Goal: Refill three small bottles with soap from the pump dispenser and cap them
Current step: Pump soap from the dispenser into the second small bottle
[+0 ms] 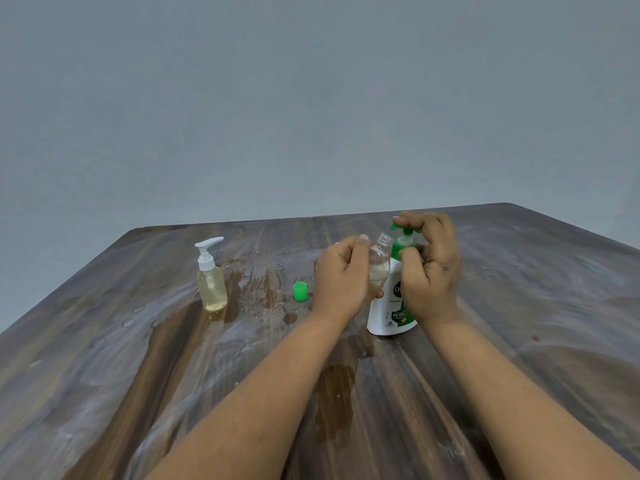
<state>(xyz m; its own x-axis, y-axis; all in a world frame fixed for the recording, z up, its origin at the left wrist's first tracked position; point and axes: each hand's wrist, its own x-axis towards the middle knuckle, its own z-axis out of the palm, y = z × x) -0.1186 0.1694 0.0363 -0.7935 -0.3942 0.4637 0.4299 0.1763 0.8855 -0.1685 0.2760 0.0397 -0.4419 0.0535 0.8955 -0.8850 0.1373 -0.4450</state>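
Two hands are working at the soap dispenser (389, 306) standing on the table (138, 375). The left hand (341, 275) is gripping a small clear bottle (378, 268), tilting it under the spout; the right hand (431, 268) is curling over the pump head (405, 230). A green cap (300, 291) is lying nearby.

Right hand (429, 268) hides the dispenser (389, 306) label.

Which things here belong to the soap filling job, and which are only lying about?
For the job:
- white soap dispenser, right hand on its pump
- small clear bottle, held tilted by left hand
- green cap

Lying about:
- pump bottle with yellowish liquid
- wet patches on table
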